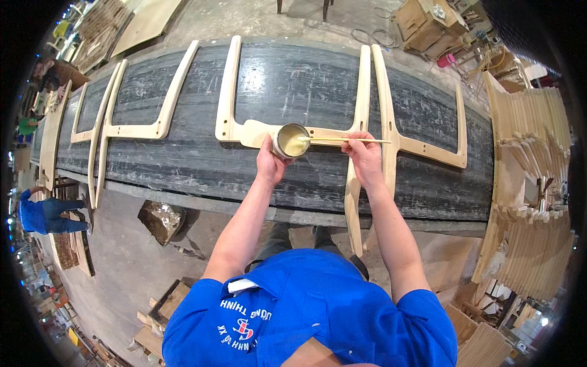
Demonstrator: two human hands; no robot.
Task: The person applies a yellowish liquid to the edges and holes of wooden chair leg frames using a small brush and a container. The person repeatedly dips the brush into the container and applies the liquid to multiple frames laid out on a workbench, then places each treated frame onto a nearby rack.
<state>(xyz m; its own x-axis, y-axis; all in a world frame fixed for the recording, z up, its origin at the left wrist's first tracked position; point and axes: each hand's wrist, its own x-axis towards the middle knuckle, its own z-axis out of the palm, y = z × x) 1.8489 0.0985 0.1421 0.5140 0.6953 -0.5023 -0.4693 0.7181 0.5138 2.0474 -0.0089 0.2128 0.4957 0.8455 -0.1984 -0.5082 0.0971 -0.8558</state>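
By the can (pixel 279 144), some fingers of the left hand (pixel 270 164) are hidden, and a part of the wooden frame (pixel 330 133) is covered also. The end of the stick (pixel 327 139) is hardly distinguished from the pale paste (pixel 295 148) — the blue shirt (pixel 299 293) is cut off by the lower edge.

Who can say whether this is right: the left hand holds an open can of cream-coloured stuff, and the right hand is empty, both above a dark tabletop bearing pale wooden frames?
The right hand is not empty: the head view shows it gripping a thin pale stick, its tip at the mouth of the can in the left hand. The rest stands.
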